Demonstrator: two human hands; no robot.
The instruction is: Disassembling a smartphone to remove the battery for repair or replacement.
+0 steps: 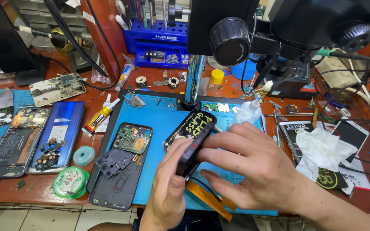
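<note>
Gripping a black phone point(192, 150) edge-on above the blue mat point(168, 124), both hands meet near the bench's front edge. Left hand point(168, 188) clasps the phone's lower end from below, thumb along its side. Right hand point(247, 164) closes over the upper end, fingers curled on the far edge. An orange strip point(210, 199) hangs under the phone; attached or loose, hard to tell. Just behind the phone: a black box with yellow writing point(191, 124). Left on the mat: an opened phone showing its green board point(123, 164). A glue tube point(101, 115) lies further left. White tissue point(322, 149) right. Microscope point(279, 30) overhead.
</note>
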